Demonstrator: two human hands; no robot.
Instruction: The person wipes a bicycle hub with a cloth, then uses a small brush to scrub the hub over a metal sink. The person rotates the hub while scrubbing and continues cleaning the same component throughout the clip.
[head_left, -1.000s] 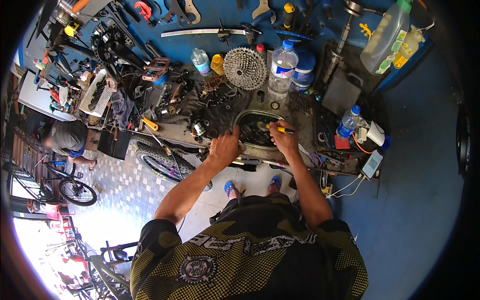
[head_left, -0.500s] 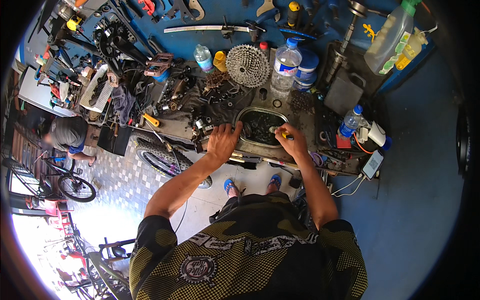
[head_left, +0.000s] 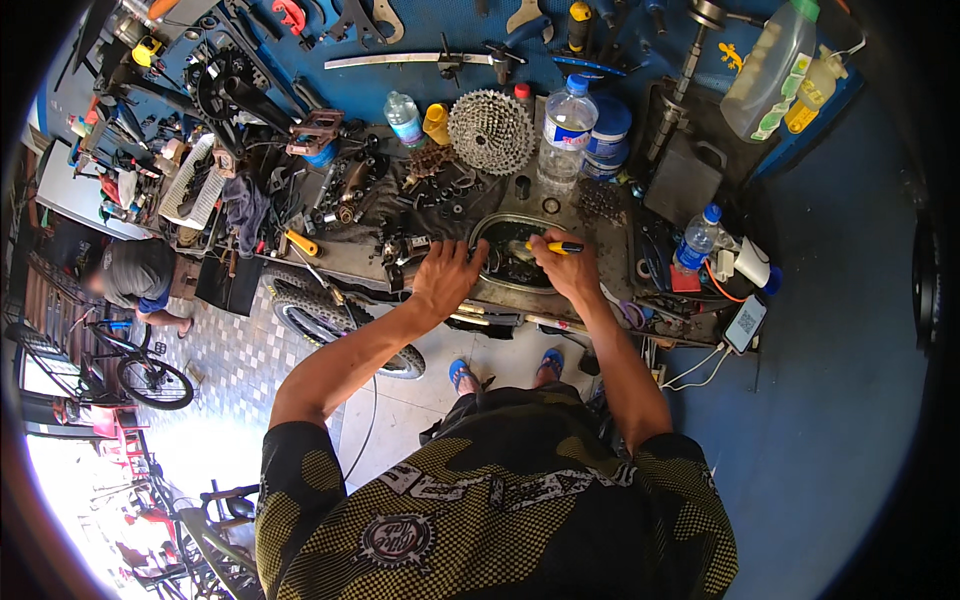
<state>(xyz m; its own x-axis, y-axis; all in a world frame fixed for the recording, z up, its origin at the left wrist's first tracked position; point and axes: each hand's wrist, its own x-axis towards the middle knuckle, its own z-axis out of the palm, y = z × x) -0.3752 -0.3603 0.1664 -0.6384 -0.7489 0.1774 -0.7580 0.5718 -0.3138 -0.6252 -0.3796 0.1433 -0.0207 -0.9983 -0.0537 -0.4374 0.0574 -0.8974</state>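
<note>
An oval metal tray [head_left: 545, 288] with dark liquid in it stands at the bench's front edge. My left hand [head_left: 445, 275] grips its left rim, with the thumb side reaching over the inside. A dark part lies in the tray beside that thumb, too dim to name. In my right hand [head_left: 568, 268] is a brush [head_left: 567, 247] with a yellow and black handle, held closed in the fingers over the tray's right side. The brush's pale head points left into the tray, close to the dark part.
Behind the tray stand a large bicycle cassette [head_left: 491, 132], a clear plastic bottle [head_left: 568, 135] and blue tubs [head_left: 607, 140]. Loose parts and tools crowd the left bench. A phone [head_left: 745, 324] with a white cable lies right. A bicycle tyre [head_left: 335, 320] leans below; another person [head_left: 140, 272] stands far left.
My right hand has moved left and slightly up, and the brush handle has swung from slanting down to nearly level. The brush head is further left in the tray. My left hand stays at the rim.
</note>
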